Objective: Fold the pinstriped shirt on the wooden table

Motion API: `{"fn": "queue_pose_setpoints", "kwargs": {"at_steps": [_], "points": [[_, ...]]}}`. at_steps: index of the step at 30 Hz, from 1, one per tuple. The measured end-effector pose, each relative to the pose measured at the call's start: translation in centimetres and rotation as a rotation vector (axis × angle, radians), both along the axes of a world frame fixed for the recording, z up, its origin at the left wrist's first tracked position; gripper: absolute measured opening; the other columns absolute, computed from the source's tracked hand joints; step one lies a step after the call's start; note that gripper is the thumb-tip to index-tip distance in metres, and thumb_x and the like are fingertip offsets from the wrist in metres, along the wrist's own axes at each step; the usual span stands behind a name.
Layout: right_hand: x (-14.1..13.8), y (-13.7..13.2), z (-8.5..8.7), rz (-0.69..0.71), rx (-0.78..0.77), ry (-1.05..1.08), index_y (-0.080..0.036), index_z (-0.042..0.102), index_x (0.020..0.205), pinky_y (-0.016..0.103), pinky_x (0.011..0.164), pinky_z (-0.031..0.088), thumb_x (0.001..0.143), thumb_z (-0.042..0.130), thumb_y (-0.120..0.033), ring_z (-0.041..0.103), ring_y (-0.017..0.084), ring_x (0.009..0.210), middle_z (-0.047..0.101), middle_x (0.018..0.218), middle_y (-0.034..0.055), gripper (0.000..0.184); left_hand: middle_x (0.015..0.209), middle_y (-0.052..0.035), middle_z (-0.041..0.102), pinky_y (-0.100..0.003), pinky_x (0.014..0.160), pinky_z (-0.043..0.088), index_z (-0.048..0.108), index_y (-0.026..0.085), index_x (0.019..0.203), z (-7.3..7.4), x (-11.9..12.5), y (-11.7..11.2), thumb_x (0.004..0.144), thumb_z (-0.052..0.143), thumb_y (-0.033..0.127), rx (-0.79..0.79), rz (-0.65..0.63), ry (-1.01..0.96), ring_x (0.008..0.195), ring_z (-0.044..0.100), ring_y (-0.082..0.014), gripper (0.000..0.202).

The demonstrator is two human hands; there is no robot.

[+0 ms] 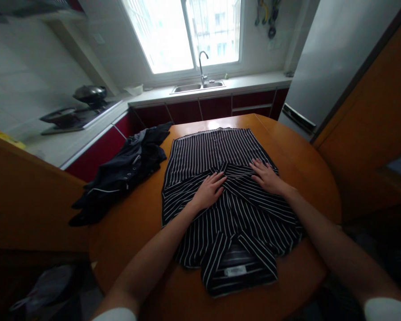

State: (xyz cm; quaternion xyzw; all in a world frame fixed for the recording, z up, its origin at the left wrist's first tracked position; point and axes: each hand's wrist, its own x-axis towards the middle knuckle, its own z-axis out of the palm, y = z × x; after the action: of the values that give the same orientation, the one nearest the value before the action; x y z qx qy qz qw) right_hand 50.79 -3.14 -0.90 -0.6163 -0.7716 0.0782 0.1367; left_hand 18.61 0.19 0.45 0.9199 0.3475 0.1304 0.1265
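Observation:
A black shirt with white stripes (217,147) lies spread on the round wooden table (307,174), its collar towards me and its hem at the far side. Both sleeves are folded inward across the front. My left hand (210,189) rests flat near the middle of the shirt, where the sleeve ends meet, with fingers stretched out. Over on the right sleeve, my right hand (266,176) also lies flat, fingers spread. Neither hand grips the cloth. A white label (235,270) shows inside the collar.
Dark clothes (127,169) lie heaped at the table's left edge. Beyond the table runs a counter (254,81) with a sink (187,88) and tap under a window. A stove with pans (90,94) stands at the left, a fridge (337,53) at the right.

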Motion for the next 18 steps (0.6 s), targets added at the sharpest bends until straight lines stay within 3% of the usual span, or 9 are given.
{"fn": "queue_pose_setpoints", "kwargs": {"at_steps": [6,13,15,18], "points": [[0.6,0.0,-0.6,-0.155,-0.150,-0.141,-0.018,0.025,0.161,0.055,0.124,0.006,0.102,0.024,-0.057,0.008,0.026,0.155,0.014,0.168,0.0103,0.071,0.164,-0.0013,0.032,-0.049,0.126,0.022,0.043,0.028,0.152,-0.1,0.0,0.1,0.103,0.042,0.036,-0.001,-0.003,0.000,0.153,0.024,-0.0227,0.050],[2.4,-0.1,0.4,-0.386,-0.114,-0.125,-0.010,0.025,0.160,0.064,0.121,0.005,0.104,0.020,-0.051,0.010,0.030,0.155,0.017,0.166,0.0172,0.070,0.163,-0.0010,0.032,-0.049,0.126,0.022,0.043,0.029,0.152,-0.3,-0.1,0.2,0.103,0.042,0.036,0.010,-0.010,-0.008,0.153,0.024,-0.0227,0.049],[1.7,-0.5,1.1,-0.334,-0.017,-0.124,-0.012,0.025,0.160,0.064,0.121,0.001,0.104,0.025,-0.048,0.006,0.029,0.155,0.015,0.167,0.0158,0.067,0.163,-0.0015,0.032,-0.049,0.125,0.022,0.043,0.029,0.152,-0.2,-0.1,0.2,0.103,0.042,0.036,0.008,-0.012,-0.008,0.153,0.025,-0.0230,0.049],[-0.9,-1.7,2.1,-0.029,0.042,-0.074,-0.022,0.022,0.162,0.057,0.124,0.002,0.103,0.034,-0.045,0.002,0.026,0.155,0.009,0.169,0.0072,0.064,0.163,-0.0019,0.033,-0.049,0.125,0.022,0.045,0.028,0.151,-0.1,0.0,0.1,0.103,0.043,0.035,0.013,-0.010,-0.003,0.153,0.025,-0.0234,0.049]]}}
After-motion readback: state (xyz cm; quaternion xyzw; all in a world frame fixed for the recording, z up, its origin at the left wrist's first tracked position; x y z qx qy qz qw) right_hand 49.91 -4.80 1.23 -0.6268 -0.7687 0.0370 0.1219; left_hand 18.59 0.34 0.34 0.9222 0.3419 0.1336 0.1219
